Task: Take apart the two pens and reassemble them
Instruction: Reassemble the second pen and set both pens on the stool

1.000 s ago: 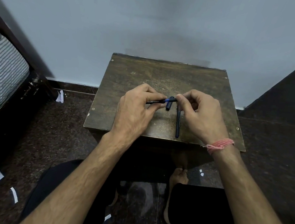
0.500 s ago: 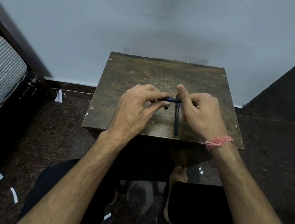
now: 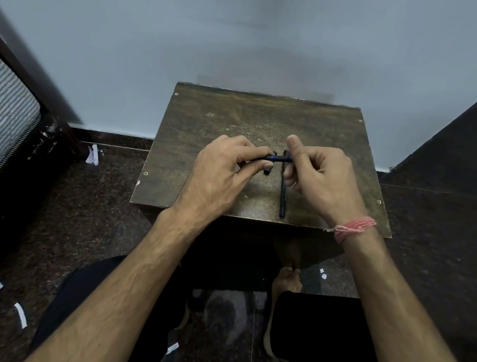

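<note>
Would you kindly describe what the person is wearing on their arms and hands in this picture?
Both forearms are bare, with no sleeves, gloves, rings or watch in view. The left hand and its wrist carry nothing. The right hand has a band of pink-red thread wound several times round the wrist, with loose frayed ends sticking out on its inner side.
</note>
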